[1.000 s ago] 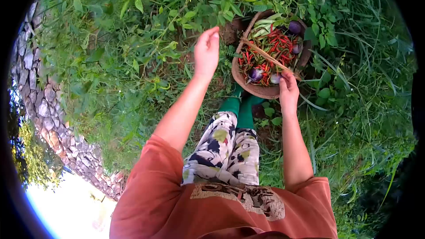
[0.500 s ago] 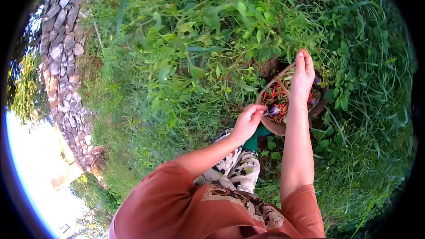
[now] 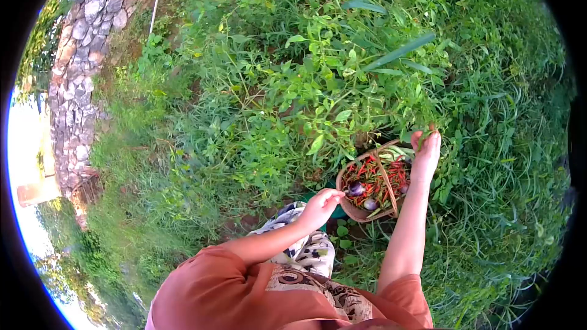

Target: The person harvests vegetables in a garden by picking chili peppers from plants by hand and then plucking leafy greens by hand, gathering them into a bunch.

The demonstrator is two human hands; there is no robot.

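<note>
A woven basket with an arched handle stands low in the plants. It holds many red and green chilies, purple-and-white eggplants and pale green pods. My left hand is closed in a pinch at the basket's left rim; what its fingertips hold, if anything, is too small to make out. Past the right side of the basket, my right hand reaches into the greenery. Its thumb and fingers close around a green plant sprig, partly hidden by the fingers.
Dense leafy plants and grass surround the basket. A long broad leaf sticks up ahead. On the far left runs a stone wall, with a thin pole near it. My patterned trousers are just below the basket.
The view has shifted, so basket and hands appear lower. My right hand has moved off the basket toward the plants on its right, uncovering more chilies. My left hand stays pinched by the rim.
</note>
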